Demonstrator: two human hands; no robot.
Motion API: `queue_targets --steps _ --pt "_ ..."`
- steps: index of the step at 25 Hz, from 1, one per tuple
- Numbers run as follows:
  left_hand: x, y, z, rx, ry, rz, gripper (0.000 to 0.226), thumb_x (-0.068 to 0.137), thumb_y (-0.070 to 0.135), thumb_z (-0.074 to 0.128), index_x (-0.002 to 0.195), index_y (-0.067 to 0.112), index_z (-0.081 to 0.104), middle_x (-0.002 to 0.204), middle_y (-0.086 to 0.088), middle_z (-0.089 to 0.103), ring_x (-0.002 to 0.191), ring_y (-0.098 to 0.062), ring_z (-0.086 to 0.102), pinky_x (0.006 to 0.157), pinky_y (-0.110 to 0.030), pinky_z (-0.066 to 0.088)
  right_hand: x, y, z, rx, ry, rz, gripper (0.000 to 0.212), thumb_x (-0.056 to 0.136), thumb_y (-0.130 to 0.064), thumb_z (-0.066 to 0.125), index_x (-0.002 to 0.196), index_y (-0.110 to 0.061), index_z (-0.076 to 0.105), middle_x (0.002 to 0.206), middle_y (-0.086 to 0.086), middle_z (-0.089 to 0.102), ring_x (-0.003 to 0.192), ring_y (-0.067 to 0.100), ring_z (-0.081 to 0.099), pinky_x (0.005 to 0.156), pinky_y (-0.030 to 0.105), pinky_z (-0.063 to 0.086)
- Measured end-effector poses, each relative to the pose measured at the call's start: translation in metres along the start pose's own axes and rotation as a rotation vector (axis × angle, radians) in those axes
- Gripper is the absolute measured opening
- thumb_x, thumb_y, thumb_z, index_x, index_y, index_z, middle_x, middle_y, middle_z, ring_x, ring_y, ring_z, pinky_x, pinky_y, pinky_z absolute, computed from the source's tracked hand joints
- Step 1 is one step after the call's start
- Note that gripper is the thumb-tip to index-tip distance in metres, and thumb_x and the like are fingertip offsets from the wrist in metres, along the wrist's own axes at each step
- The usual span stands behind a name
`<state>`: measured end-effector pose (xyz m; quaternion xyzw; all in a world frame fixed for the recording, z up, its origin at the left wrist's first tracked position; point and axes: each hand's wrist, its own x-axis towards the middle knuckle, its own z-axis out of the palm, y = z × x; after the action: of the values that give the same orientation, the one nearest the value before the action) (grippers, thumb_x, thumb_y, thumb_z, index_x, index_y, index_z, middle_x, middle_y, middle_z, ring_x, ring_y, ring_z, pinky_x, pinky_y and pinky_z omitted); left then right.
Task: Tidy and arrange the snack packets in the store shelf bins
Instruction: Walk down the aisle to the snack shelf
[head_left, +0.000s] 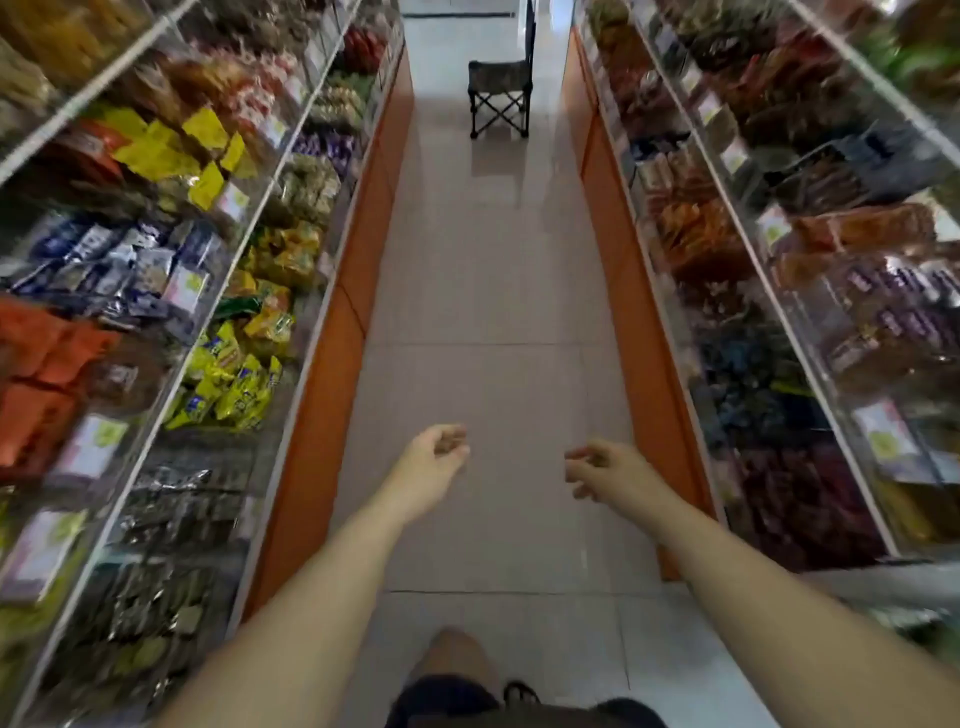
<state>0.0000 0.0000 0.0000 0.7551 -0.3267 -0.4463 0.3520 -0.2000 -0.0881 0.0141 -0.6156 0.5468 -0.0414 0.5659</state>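
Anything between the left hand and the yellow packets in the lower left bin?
Nothing visible. The left hand hangs empty over the aisle floor; the yellow packets lie up and left of it, with only the bin's clear front panel to reach over.

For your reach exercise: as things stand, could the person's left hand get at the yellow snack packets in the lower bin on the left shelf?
Probably yes. The left hand is empty, loosely curled over the aisle floor, and the yellow snack packets lie in an open-topped bin with nothing between.
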Motion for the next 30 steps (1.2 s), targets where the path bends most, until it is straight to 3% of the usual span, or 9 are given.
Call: queue_targets --steps 3,7,10,15,17,20,27,30 --pt "0.025 -0.014 -0.009 0.005 -0.024 -0.084 0.024 0.095 0.010 0.051 0.119 0.011 0.054 0.115 -0.005 0.059 0.096 -0.017 0.057 0.066 -0.004 0.042 0.035 -0.008 0.003 -0.016 0.010 0.020 0.026 0.091 -0.003 0.053 0.115 0.007 0.056 0.101 0.026 0.063 0.055 0.008 0.056 0.044 0.006 0.039" --pt "0.079 -0.024 -0.030 0.013 -0.043 -0.170 0.028 0.096 0.013 0.051 0.123 0.009 0.054 0.110 -0.006 0.061 0.095 -0.017 0.059 0.068 -0.014 0.042 0.102 -0.048 -0.003 0.047 0.010 0.014 0.022 0.092 -0.009 0.052 0.113 -0.003 0.058 0.090 0.008 0.064 0.065 0.012 0.058 0.066 0.023 0.046" --pt "0.136 -0.008 -0.061 0.038 -0.052 -0.211 0.030 0.097 0.016 0.049 0.127 0.014 0.052 0.115 -0.003 0.060 0.102 -0.017 0.059 0.079 -0.024 0.040 0.166 -0.090 -0.013 0.036 0.005 0.027 0.016 0.093 -0.017 0.052 0.108 -0.015 0.057 0.088 -0.002 0.064 0.072 0.011 0.062 0.081 0.034 0.050" --pt "0.249 0.049 -0.104 0.072 -0.055 -0.196 0.031 0.097 0.015 0.049 0.128 0.010 0.051 0.120 -0.008 0.060 0.105 -0.019 0.058 0.085 -0.025 0.041 0.250 -0.148 -0.034 -0.006 0.009 0.069 0.023 0.095 -0.019 0.051 0.115 -0.010 0.055 0.096 0.002 0.061 0.074 0.007 0.059 0.059 0.011 0.046" --pt "0.295 0.081 -0.110 0.071 -0.074 -0.161 0.031 0.097 0.014 0.048 0.128 0.009 0.051 0.119 -0.007 0.059 0.102 -0.017 0.058 0.081 -0.019 0.041 0.279 -0.159 -0.046 -0.023 0.030 0.105 0.024 0.094 -0.018 0.051 0.116 -0.007 0.055 0.099 0.006 0.062 0.075 0.009 0.059 0.058 0.012 0.046" --pt "0.363 0.124 -0.109 0.099 -0.111 -0.111 0.030 0.097 0.013 0.047 0.127 0.009 0.051 0.117 -0.007 0.058 0.094 -0.014 0.056 0.060 -0.003 0.039 0.321 -0.169 -0.068 -0.051 0.057 0.147 0.025 0.095 -0.017 0.051 0.116 -0.004 0.055 0.099 0.008 0.064 0.076 0.012 0.060 0.055 0.011 0.045" --pt "0.519 0.207 -0.112 0.093 -0.083 -0.129 0.028 0.095 0.007 0.050 0.123 0.004 0.054 0.118 -0.014 0.061 0.093 -0.017 0.057 0.068 -0.012 0.042 0.459 -0.224 -0.145 -0.163 -0.027 0.201 0.029 0.093 -0.024 0.052 0.119 -0.012 0.057 0.091 -0.006 0.062 0.076 0.005 0.062 0.063 0.016 0.045" --pt "0.569 0.230 -0.123 0.084 -0.061 -0.156 0.028 0.095 0.004 0.048 0.122 0.000 0.053 0.112 -0.013 0.060 0.088 -0.017 0.057 0.060 -0.002 0.040 0.525 -0.281 -0.176 -0.155 -0.056 0.128 0.027 0.094 -0.022 0.051 0.118 -0.010 0.055 0.098 0.001 0.062 0.076 0.008 0.060 0.059 0.014 0.041"
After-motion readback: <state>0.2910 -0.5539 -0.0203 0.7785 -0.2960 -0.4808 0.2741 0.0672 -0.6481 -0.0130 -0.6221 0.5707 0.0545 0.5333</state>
